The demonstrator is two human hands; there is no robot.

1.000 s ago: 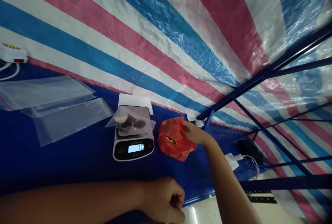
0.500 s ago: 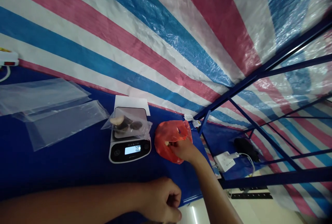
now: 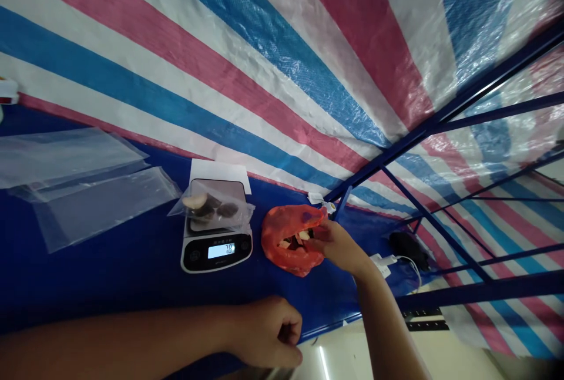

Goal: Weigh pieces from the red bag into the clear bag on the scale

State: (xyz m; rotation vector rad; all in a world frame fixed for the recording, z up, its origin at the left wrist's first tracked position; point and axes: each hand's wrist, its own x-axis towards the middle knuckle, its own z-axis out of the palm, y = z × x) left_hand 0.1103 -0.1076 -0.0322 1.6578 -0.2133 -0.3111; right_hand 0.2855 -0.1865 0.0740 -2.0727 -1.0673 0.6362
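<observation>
The right hand (image 3: 335,245) is at the torn-looking mouth of a red-orange plastic bag (image 3: 286,239), which lies on a blue table cover (image 3: 110,274) just beside a digital kitchen scale (image 3: 215,251). Its fingers (image 3: 315,245) sit close together with their tips in the opening, though I can't tell whether they are pinching anything. Pale pieces (image 3: 295,241) show inside the bag. The left hand (image 3: 267,333) hangs near the table's edge, its fingers (image 3: 293,333) curled together, with nothing showing between them. The scale's lit display reads 7.8; the unit and the small print around it are too small to read, and no brand can be made out. On its platform sits a clear plastic bag (image 3: 211,209) of rounded dark and pale pieces. A sheet of white paper (image 3: 218,170) pokes out behind the scale, and flat clear plastic bags (image 3: 106,207) lie to its left. A striped pink, blue and white tarp (image 3: 247,74) stretches over a blue metal frame (image 3: 440,117).
</observation>
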